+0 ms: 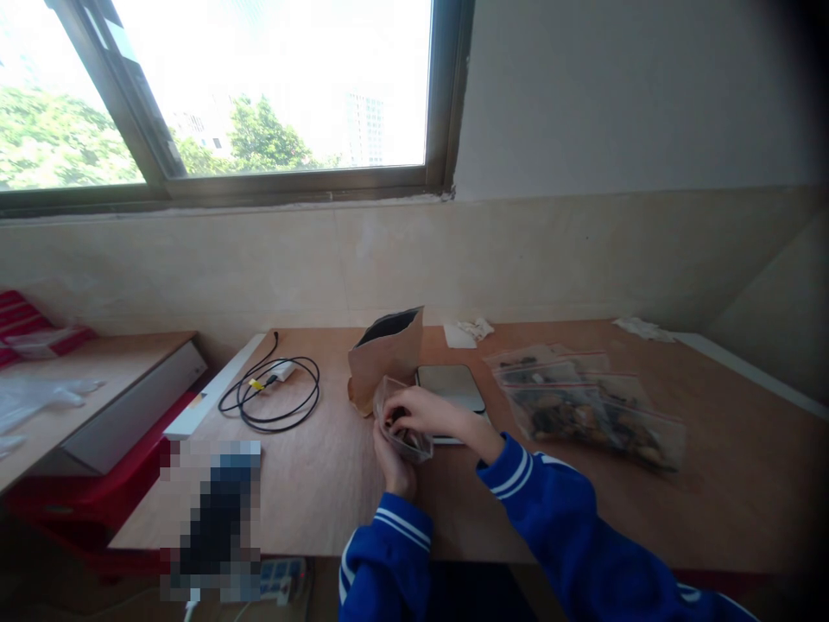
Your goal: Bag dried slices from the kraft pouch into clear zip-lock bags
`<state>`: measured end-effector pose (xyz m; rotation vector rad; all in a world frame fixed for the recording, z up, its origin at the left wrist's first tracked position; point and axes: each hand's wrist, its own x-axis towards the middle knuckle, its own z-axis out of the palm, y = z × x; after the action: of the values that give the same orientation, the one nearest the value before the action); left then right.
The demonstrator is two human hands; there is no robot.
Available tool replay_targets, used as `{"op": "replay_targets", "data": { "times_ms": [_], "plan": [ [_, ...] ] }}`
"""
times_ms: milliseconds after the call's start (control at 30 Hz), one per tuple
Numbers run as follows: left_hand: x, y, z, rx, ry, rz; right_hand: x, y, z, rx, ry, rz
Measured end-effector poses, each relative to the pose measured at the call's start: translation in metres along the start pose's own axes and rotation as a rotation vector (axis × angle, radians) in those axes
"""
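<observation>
My left hand (392, 460) is wrapped round a clear plastic bag (416, 446) from below and holds it with its mouth open. Brown dried pieces show inside; I cannot make out their kind. My right hand (418, 409) reaches into the bag's mouth, its fingers curled down among the pieces. What those fingertips grip is hidden. Just behind stands an open brown kraft paper bag (387, 357) with a dark lining. A small flat scale (450, 386) with a metal-coloured top lies beside it, partly covered by my right hand and wrist.
Several zip bags (563, 413) of dried pieces lie to the right. A coiled black cable (270, 429) is at the left, near a blurred-out dark object (224, 510) at the table edge. White crumpled scraps (476, 329) lie at the back. A second table (117, 358) stands far left.
</observation>
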<state>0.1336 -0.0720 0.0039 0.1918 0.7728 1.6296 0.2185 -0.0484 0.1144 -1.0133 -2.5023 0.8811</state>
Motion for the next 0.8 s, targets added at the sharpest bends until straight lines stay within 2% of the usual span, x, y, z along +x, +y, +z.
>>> {"op": "replay_targets", "data": {
  "times_ms": [133, 300, 433, 567, 800],
  "plan": [
    [-0.001, 0.002, 0.004, -0.042, 0.027, 0.004, 0.001, -0.004, -0.007, 0.045, 0.140, -0.016],
    [-0.001, 0.003, 0.005, -0.015, -0.011, -0.023, 0.001, 0.001, -0.010, 0.024, 0.259, -0.009],
    [0.001, 0.002, 0.002, -0.007, -0.030, -0.045, -0.001, 0.002, -0.013, 0.002, 0.318, -0.002],
    [0.003, -0.001, 0.001, 0.017, 0.004, -0.056, -0.003, 0.001, -0.016, -0.038, 0.345, 0.001],
    [0.003, -0.002, 0.000, 0.043, 0.006, -0.052, -0.004, 0.001, -0.016, 0.015, 0.378, -0.010]
  ]
}}
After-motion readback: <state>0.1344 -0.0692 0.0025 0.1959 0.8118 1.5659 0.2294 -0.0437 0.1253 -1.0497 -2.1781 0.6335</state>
